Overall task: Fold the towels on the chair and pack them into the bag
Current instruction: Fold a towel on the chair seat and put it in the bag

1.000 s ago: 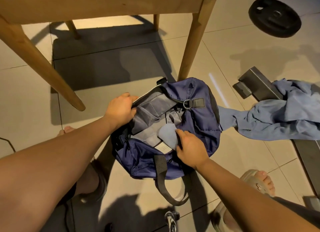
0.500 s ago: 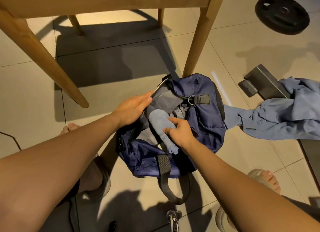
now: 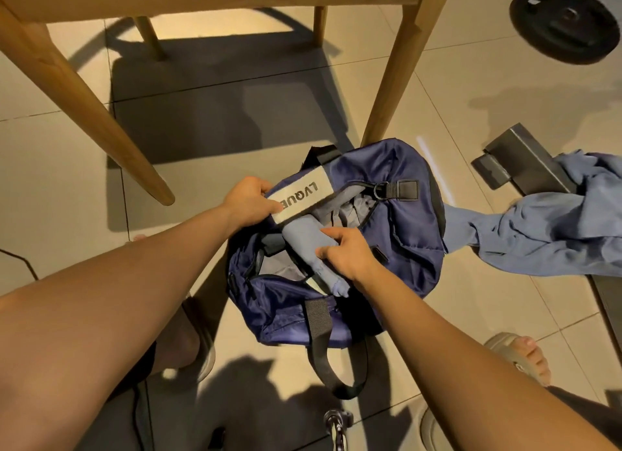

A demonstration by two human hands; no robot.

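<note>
Over the navy nylon bag (image 3: 404, 242), the right hand (image 3: 343, 253) pinches a rolled blue towel (image 3: 303, 240) mid-length, likely soft and light; the grip of the left hand (image 3: 247, 203) holds its grey flap (image 3: 303, 194).

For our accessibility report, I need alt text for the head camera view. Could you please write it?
A person's right hand holds a rolled blue towel at the open mouth of a navy bag on a tiled floor, while the left hand grips the bag's grey lettered panel. Another blue cloth lies crumpled on the floor to the right.
</note>
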